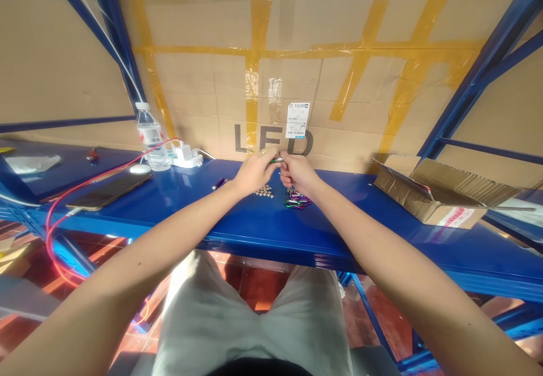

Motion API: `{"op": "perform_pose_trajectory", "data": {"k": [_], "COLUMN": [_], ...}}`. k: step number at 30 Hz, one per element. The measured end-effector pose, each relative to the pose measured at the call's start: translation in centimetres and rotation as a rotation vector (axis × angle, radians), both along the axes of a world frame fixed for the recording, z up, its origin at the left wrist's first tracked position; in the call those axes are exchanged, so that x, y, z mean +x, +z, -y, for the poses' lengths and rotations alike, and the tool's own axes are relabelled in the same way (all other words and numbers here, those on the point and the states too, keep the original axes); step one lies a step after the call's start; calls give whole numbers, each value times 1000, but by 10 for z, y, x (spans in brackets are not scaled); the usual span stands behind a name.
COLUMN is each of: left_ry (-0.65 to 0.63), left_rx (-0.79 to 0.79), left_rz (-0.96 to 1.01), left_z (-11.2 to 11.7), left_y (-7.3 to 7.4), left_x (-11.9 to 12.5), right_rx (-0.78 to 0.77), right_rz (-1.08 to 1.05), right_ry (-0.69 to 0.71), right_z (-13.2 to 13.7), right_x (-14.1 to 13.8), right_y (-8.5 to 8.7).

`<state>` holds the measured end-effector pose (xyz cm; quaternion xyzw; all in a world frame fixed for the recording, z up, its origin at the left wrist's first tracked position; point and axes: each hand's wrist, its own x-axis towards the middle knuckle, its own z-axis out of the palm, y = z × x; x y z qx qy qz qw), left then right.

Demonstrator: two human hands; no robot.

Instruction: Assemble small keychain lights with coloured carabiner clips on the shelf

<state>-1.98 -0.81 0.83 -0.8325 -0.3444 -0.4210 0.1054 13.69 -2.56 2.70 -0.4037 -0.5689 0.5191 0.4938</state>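
Observation:
Both hands meet above the blue shelf [271, 223], pinching one small green and silver cylindrical piece [276, 160] between them. My left hand [253, 171] grips its left end, my right hand [298, 172] its right end. Under the left hand lies a small heap of silver metal parts [263, 191]. Below the right hand sits a pile of coloured pieces, purple, green and pink [297, 199]. A single purple piece [219, 183] lies to the left of the heap.
A water bottle [151, 137], a white charger block [185, 155] with a red cable [85, 186], a white cap [140, 169] and a dark phone [109, 191] stand at the left. An open cardboard box [441, 192] lies at the right. Taped cardboard marked LED [271, 82] backs the shelf.

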Motion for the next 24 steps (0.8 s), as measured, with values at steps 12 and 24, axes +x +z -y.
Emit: {"op": "perform_pose_trajectory", "data": {"k": [12, 24], "left_ry": [-190, -378], "left_rx": [-354, -751], "left_rz": [391, 665], "left_z": [-14, -20], "left_y": [7, 9], "left_x": [-1, -3], "right_rx": [102, 172], "right_rz": [144, 211], "right_ry": [-56, -45], "right_z": [-8, -16], "right_x": [5, 7], "right_y": [-2, -9]}}
